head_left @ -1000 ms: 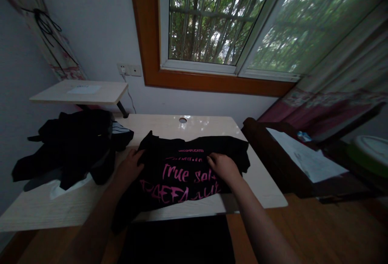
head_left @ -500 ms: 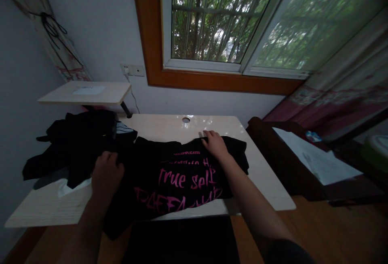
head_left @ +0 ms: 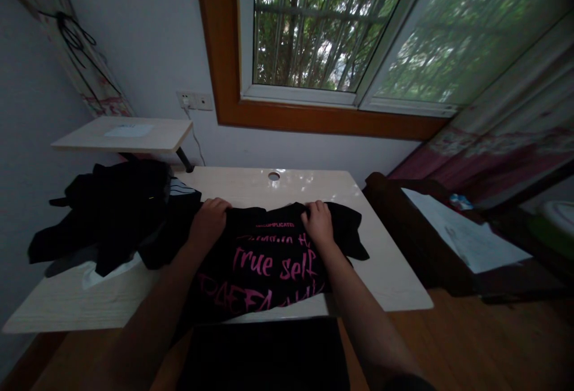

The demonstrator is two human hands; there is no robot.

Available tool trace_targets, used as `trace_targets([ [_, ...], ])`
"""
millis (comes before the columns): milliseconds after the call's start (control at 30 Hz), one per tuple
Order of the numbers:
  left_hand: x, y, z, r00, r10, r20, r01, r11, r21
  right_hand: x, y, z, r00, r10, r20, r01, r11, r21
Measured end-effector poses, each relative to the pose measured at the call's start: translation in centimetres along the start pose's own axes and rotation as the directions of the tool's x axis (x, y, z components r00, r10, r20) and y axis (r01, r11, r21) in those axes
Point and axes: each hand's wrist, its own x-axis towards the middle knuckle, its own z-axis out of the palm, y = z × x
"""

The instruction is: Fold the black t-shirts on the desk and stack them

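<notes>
A black T-shirt (head_left: 264, 250) with pink lettering lies spread over the desk, its lower part hanging past the front edge at the left. My left hand (head_left: 210, 221) is at the shirt's far left shoulder, fingers curled over the cloth. At the far right shoulder, my right hand (head_left: 318, 222) has its fingers bent down and closed on the fabric. The shirt's right sleeve (head_left: 347, 226) lies beyond my right hand. Just left of my left hand is a heap of dark clothes (head_left: 116, 205) with some grey and white cloth in it.
The pale wooden desk (head_left: 390, 283) has a round cable hole near its back edge. A raised shelf (head_left: 125, 134) with a paper on it stands at the back left. On the right is a dark brown piece of furniture (head_left: 403, 241) bearing a white sheet (head_left: 466, 229).
My left hand has moved right and away from me, from the shirt's left side to its far left shoulder. My right hand's fingers have curled in on the cloth.
</notes>
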Motion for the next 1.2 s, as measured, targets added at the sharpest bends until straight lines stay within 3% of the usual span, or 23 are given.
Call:
trace_targets([
  [167,2.3,-0.4,4.6,0.98,-0.138,0.145,0.151,0.985,-0.082,-0.5,-0.3,-1.0,0.994,0.027,-0.108,-0.012,0.99,0.141],
  [300,1.5,-1.1,5.9,0.944,-0.171,0.282,0.206,0.973,-0.102,-0.7,-0.4,-1.4,0.971,0.051,-0.232,0.013,0.964,0.266],
  [400,0.5,-1.5,6.3,0.942,-0.142,0.305,0.194,0.97,-0.149,-0.7,-0.5,-1.4,0.962,0.041,-0.27,0.052,0.943,0.328],
  [500,-0.2,-1.9,6.7,0.965,-0.158,0.208,0.203,0.955,-0.216,-0.7,-0.5,-1.2,0.959,0.021,-0.283,0.078,0.94,0.332],
  [600,-0.3,-2.4,6.7,0.971,-0.238,0.005,0.228,0.923,-0.31,-0.9,-0.3,-0.9,0.951,0.028,-0.308,0.074,0.946,0.314],
  [733,-0.4,-3.2,6.2,0.894,-0.394,-0.214,0.279,0.862,-0.423,-1.1,-0.1,-0.6,0.944,0.036,-0.327,0.065,0.953,0.295],
  [867,-0.8,-3.4,6.1,0.855,-0.479,-0.199,0.336,0.804,-0.49,-1.1,-0.1,-0.8,0.958,0.037,-0.284,0.044,0.961,0.273],
  [1200,-0.5,-3.2,6.4,0.863,-0.47,-0.187,0.338,0.811,-0.477,-0.9,-0.6,-1.5,0.997,-0.026,-0.068,0.041,0.97,0.238],
])
